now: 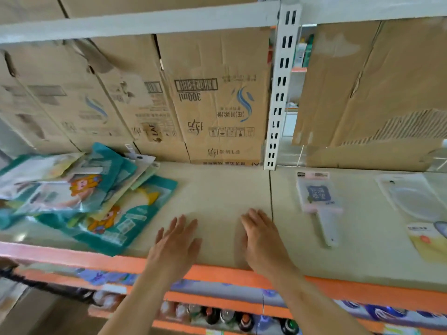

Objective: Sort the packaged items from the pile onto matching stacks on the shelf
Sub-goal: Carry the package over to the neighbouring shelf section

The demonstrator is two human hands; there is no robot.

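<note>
A loose pile of flat packaged items (79,197), mostly teal and white packs with an orange cartoon figure, lies on the left of the beige shelf board (222,189). To the right lie a clear pack with a pink-handled brush (319,201), a clear round-item pack (411,199) and a yellow-white pack (428,240) at the right edge. My left hand (176,240) and my right hand (261,235) lie flat with straight fingers on the bare shelf between pile and brush pack. Neither holds anything.
Flattened cardboard boxes (217,105) line the back of the shelf. A white slotted upright (280,93) divides the two bays. The shelf's front rail is orange (217,272). Below it, a lower shelf holds several bottles (217,315).
</note>
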